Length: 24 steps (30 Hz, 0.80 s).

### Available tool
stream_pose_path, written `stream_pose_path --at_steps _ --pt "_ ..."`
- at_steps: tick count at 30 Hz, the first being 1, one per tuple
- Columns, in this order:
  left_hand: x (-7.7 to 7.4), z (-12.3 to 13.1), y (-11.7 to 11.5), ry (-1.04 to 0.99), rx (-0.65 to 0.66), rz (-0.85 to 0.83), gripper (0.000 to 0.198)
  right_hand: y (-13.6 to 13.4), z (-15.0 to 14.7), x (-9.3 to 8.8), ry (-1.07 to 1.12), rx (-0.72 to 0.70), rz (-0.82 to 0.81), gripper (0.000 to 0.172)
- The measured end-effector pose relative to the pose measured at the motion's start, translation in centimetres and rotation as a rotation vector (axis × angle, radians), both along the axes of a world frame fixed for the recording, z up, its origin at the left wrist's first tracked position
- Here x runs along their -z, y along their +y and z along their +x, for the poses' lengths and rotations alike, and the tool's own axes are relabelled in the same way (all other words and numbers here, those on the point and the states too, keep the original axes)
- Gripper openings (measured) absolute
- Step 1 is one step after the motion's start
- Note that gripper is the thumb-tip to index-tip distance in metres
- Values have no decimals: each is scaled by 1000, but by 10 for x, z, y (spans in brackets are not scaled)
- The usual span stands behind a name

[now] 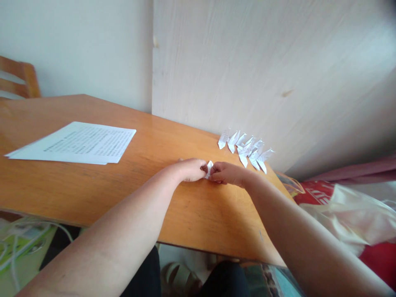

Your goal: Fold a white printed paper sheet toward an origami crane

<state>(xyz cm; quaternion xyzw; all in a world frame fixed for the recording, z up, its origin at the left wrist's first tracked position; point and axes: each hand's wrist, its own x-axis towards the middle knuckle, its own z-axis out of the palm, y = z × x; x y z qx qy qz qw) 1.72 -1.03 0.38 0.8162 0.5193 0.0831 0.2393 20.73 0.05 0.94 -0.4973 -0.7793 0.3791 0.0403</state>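
Both hands meet over the middle of the wooden table (173, 144), pinching a small piece of folded white paper (209, 168) between them. My left hand (193, 169) is closed on its left side. From the right, my right hand (225, 172) grips the other edge, fingers bent. The paper's pointed top shows between the fingertips; its lower part is mostly hidden. Beyond my right hand, several folded paper pieces (246, 149) with pointed ends lie close together near the wall. A stack of printed sheets (86, 142) rests on the left part of the table.
A pale wall panel (235, 62) rises along the table's far edge. At the left stands a wooden chair (29, 78). Past the right edge are a red bag (318, 192) and a cream plastic bag (355, 214). White cables (14, 255) hang at the lower left.
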Motion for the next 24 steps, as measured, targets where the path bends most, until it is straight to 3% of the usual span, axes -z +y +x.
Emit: stream_pose_path --at_steps 7,11,16,20,24 --pt "0 -1 -1 2 -12 -2 31 2 0 -2 -10 -31 -37 16" --pt "5 -2 3 -13 -28 -11 27 2 -7 -6 -115 -12 0 15" --pt "9 -3 6 -61 -30 -42 29 5 -15 -13 -272 -103 -17 19" --pt "12 -5 9 -114 -14 -63 29 7 -14 -8 -221 -32 -27 15" --pt "15 -6 12 -157 -1 -79 28 4 -16 -5 -171 -22 -34 24"
